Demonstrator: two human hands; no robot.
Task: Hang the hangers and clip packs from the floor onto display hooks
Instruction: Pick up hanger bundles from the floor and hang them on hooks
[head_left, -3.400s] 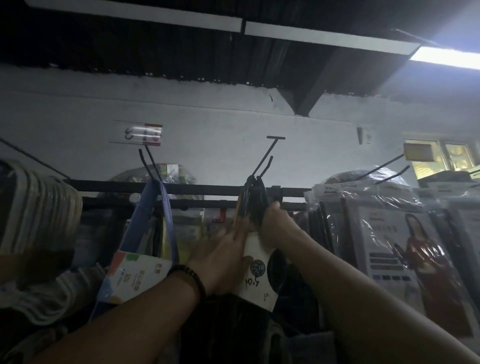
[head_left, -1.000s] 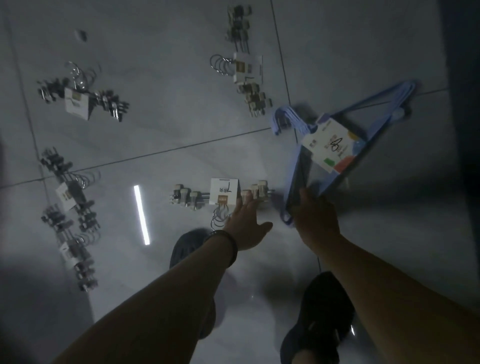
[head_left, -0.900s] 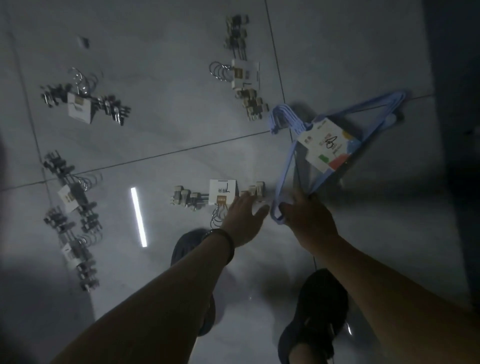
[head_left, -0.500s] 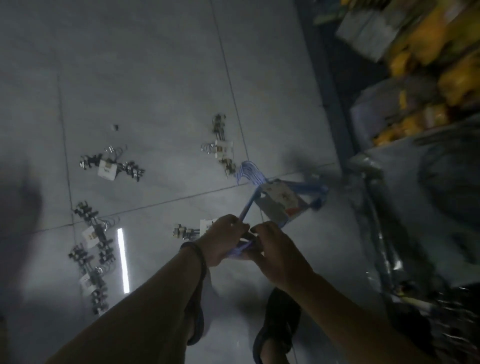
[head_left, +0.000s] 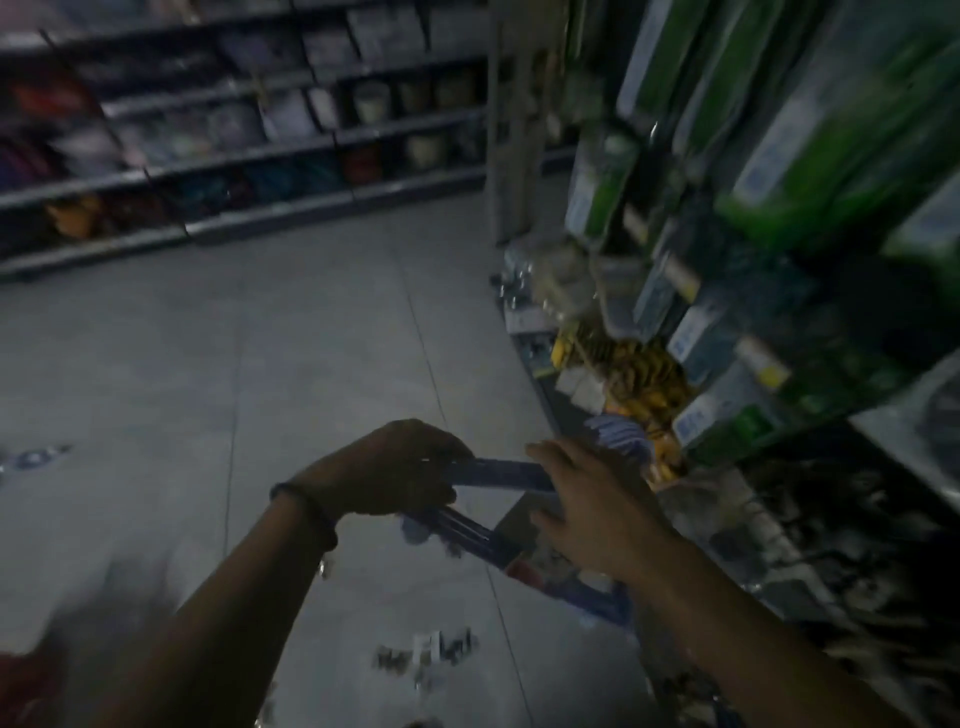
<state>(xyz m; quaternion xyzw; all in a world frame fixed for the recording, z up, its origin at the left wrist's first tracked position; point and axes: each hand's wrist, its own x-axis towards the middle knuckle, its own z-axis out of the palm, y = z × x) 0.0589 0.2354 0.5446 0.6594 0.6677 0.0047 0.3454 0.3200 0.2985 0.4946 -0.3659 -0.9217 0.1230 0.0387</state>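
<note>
A bundle of blue hangers (head_left: 493, 475) with a card label is off the floor, between both hands at waist height. My left hand (head_left: 400, 475) is closed around the bundle's left corner. My right hand (head_left: 587, 506) holds it near the middle, fingers over the top bar; the hooks (head_left: 618, 434) stick out beyond the right hand. One clip pack (head_left: 428, 652) lies on the floor below my arms. The picture is dim and blurred.
A display rack (head_left: 779, 260) with green and white packaged goods fills the right side, close to my right arm. Yellow items (head_left: 644, 379) sit low on it. Shelving (head_left: 234, 130) runs along the far wall. Grey tiled floor (head_left: 208, 364) lies between.
Both hands went from the display hook down to the floor, took up the blue hanger bundle and lifted it. The view has swung up from the floor toward the aisle and rack.
</note>
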